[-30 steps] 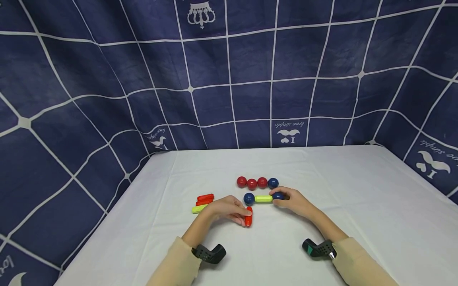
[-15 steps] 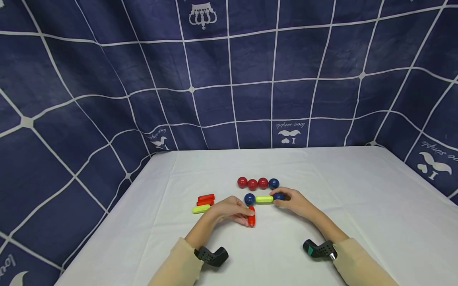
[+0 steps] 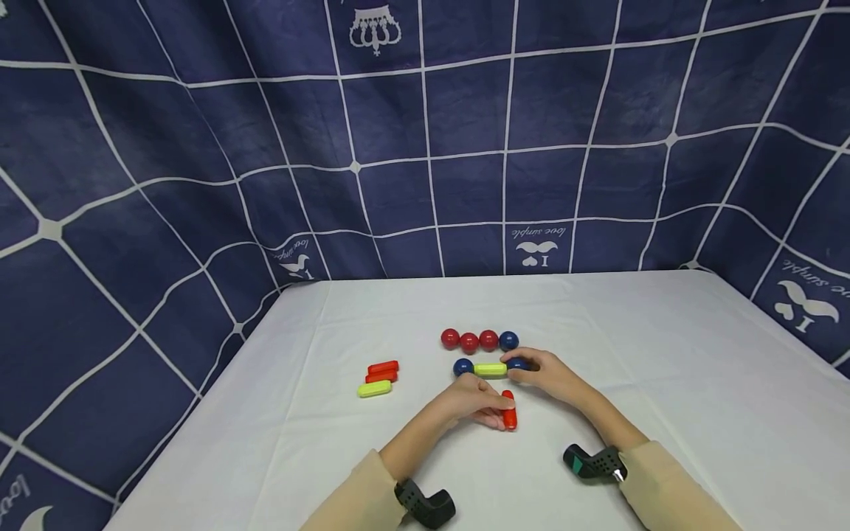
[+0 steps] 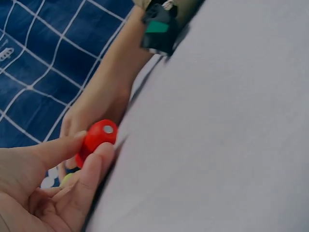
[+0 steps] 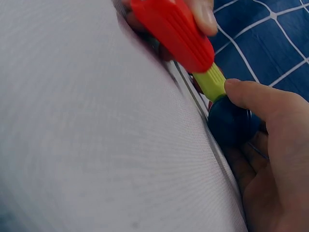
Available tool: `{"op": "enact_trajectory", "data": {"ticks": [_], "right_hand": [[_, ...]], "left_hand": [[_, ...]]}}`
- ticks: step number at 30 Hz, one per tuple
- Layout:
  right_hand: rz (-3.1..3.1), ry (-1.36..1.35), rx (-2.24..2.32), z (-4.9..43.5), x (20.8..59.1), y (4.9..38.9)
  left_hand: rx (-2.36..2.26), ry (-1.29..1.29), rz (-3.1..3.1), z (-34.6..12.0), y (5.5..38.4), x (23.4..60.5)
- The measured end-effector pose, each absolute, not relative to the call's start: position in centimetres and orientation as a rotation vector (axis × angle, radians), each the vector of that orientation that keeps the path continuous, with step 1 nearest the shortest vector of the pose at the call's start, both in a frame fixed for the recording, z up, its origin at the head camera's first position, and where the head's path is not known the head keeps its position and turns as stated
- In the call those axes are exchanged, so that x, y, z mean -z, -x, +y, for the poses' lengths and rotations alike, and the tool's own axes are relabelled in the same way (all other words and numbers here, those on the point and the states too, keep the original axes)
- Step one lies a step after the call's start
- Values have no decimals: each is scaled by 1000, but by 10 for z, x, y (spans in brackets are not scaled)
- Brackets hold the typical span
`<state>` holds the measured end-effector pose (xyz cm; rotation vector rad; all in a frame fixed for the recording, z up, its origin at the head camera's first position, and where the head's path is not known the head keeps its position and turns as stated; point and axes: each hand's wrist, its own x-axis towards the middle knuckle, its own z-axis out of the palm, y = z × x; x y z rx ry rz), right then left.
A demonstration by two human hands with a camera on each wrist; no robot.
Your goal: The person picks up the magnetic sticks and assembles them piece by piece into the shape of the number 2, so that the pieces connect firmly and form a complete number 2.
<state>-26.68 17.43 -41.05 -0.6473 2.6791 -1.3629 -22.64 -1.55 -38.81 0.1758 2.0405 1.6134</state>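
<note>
My left hand point(image 3: 473, 400) pinches a red rod point(image 3: 509, 413) between thumb and fingers, just in front of a joined piece. In the left wrist view, a silvery disc point(image 4: 108, 129) shows on the rod's end. That joined piece is a yellow-green rod point(image 3: 490, 369) with a blue ball point(image 3: 463, 366) at its left end and another blue ball point(image 3: 517, 363) at its right end. My right hand point(image 3: 546, 376) holds the right-hand ball between thumb and fingers. From the right wrist, the red rod point(image 5: 178, 34) overlaps part of the yellow-green rod point(image 5: 211, 83); whether they touch cannot be told.
Behind the joined piece, red balls point(image 3: 469, 343) and a blue ball point(image 3: 509, 340) stand in a row. To the left lie two red rods point(image 3: 383, 366) and a yellow-green rod point(image 3: 375, 389). A white cloth point(image 3: 637, 332) covers the table; a blue checked curtain point(image 3: 465, 184) hangs behind.
My left hand has carried the red rod rightward along the front of the joined piece, closer to my right hand. The right hand stays on the blue ball.
</note>
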Motion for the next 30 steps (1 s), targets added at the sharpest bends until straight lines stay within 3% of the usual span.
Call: {"op": "enact_trajectory", "data": {"ticks": [30], "right_hand": [[2559,704,1448,177,406,268]], "left_hand": [[-1830,-182,2255,19,231,404]]}}
